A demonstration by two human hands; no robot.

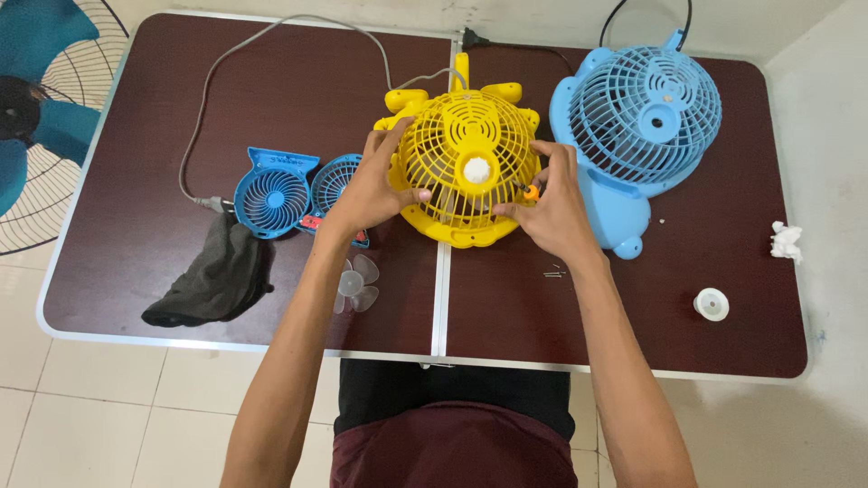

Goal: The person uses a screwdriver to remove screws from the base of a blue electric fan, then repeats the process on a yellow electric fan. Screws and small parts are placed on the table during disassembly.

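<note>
Spread under everything: a dark brown folding bench (136, 271) with a pale metal rim and a seam down the middle, standing on light floor tiles against a pale wall. At far left, beyond the bench edge, part of a big teal standing fan (36, 108) behind a wire guard. On the right half, a blue desk fan (633, 136) lying on its back, grille fitted. At the centre, straddling the seam, the yellow desk fan (466, 167), likewise face up, front grille seated over the body, white hub cap showing in the middle, grey cord trailing left.

Left hand (375, 185) clasping the yellow grille's left rim, thumb hooked over the wires. Right hand (551, 203) gripping the right rim and pinching a small orange-handled tool (530, 191) against it. Judging by that: grille on, fastening apparently unfinished.

Left of centre, 2 small blue fan housings (271, 194) side by side, a dark cloth (212, 280), a loose clear blade (357, 285). Near the right wrist, a few tiny screws (553, 269); farther right, a white round cap (712, 304) and a crumpled white tissue (786, 241).
</note>
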